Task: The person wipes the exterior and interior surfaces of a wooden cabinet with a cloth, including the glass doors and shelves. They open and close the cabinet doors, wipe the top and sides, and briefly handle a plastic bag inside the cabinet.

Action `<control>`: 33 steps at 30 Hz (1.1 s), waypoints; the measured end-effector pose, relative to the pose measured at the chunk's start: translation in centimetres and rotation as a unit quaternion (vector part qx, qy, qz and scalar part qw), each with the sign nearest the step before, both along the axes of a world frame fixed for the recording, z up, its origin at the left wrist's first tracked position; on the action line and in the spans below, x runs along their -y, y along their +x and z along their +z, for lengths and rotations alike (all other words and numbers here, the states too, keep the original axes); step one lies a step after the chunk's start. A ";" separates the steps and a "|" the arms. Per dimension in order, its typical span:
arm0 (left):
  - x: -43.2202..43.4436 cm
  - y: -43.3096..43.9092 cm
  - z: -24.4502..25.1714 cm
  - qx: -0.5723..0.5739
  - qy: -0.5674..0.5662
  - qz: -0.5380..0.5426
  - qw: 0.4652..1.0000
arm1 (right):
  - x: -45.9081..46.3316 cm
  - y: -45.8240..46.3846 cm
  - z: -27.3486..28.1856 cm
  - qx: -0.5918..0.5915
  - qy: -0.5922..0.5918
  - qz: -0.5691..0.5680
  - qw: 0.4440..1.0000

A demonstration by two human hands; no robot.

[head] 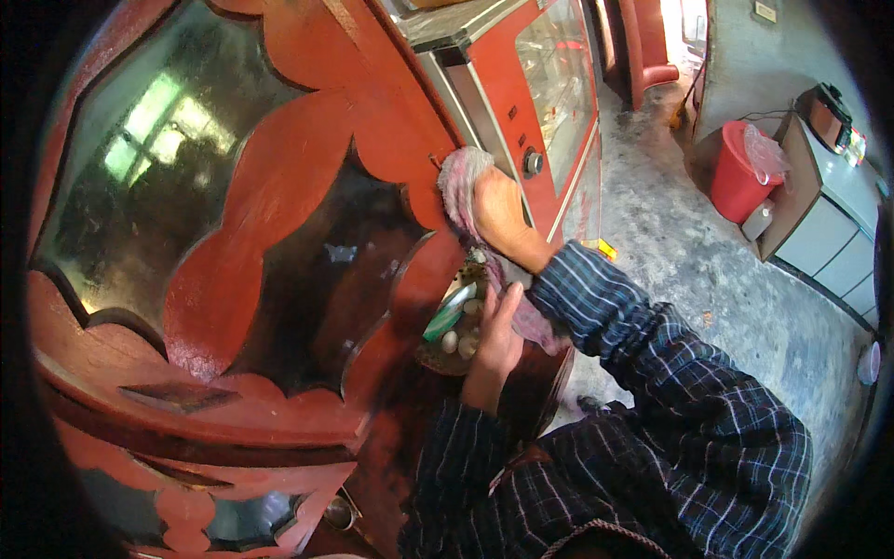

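Observation:
My right hand (504,208) presses a pinkish-grey cloth (455,183) against the right edge of a red-painted wooden cabinet (293,161). The cloth's loose end hangs down past my left hand (497,342). Two fingers of that hand point upward beside the cloth; whether they grip it is hidden. Dark mirror-like panels (328,279) with scalloped frames fill the cabinet front. Partly behind my left hand is a dish (440,362) holding several eggs (450,341) and a green-and-white packet (447,314).
A red-fronted appliance with a glass door (499,105) stands close against the cabinet's right side. Across the concrete floor (670,279) are a red bucket (733,171) with a plastic bag, a white bottle (758,220) and a low cabinet (821,237) bearing a small appliance (824,115).

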State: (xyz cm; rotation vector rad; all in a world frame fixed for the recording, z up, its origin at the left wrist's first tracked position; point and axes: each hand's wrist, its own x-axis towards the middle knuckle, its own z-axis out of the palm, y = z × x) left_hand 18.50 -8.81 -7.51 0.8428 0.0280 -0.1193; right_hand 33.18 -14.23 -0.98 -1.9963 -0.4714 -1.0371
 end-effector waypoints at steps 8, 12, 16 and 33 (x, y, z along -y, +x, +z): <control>1.2 -6.1 -6.5 -0.006 0.139 0.071 0.988 | 0.0 -5.9 -8.9 -0.219 -0.107 0.135 0.960; -0.4 -7.3 -1.0 -0.038 0.095 0.063 0.993 | 1.0 -7.0 -3.2 -0.009 0.036 0.388 0.921; -3.4 -8.7 0.3 -0.003 0.070 0.034 0.997 | 7.2 -5.8 -1.6 -0.407 0.047 0.623 0.666; -8.0 -4.7 -1.1 0.188 0.244 0.318 0.897 | 8.4 -10.3 -6.2 -0.536 0.337 0.684 0.362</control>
